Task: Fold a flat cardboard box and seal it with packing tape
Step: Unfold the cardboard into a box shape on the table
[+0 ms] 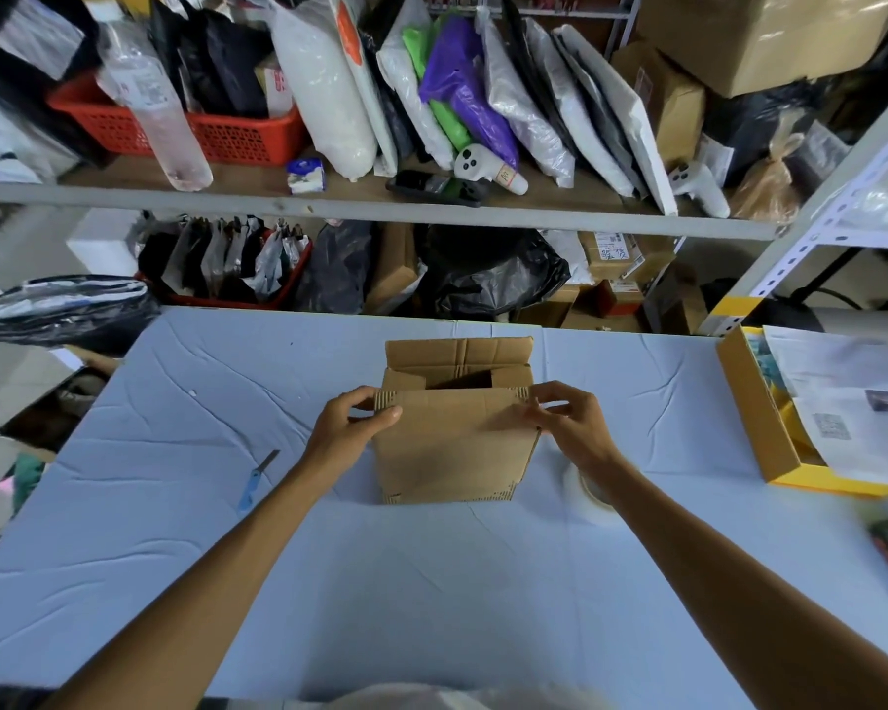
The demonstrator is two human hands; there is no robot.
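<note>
Head view: two bare forearms reached from the lower edge of the frame to a cardboard box (452,448) at centre.
Box position: it stood on the pale blue surface (431,581), in the middle of the frame, opening upward.
Box flaps: the far flap stood upright, the side flaps were tipped inward over a dark opening, and the near flap rose toward the camera.
Left hand (352,422): it held the near flap's upper left corner in a narrow grip, thumb on the facing side and fingers curled behind.
Right hand (565,417): it pinched the flap's upper right corner, fingers curled at the edge.
Tape roll (590,491): a pale roll lay on the surface just beside the box's lower right corner, partly hidden by the right forearm.
Blue cutter (257,481): it lay left of centre, well apart from the box.
Yellow tray (754,427): it sat at the right edge of the frame, with printed papers (852,402) lying across it.
Shelf (380,205): it ran across the upper frame, packed with bagged parcels and a red basket (237,130) at upper left.
Black bag (57,310): it rested at the left edge, beside the surface's far corner.
</note>
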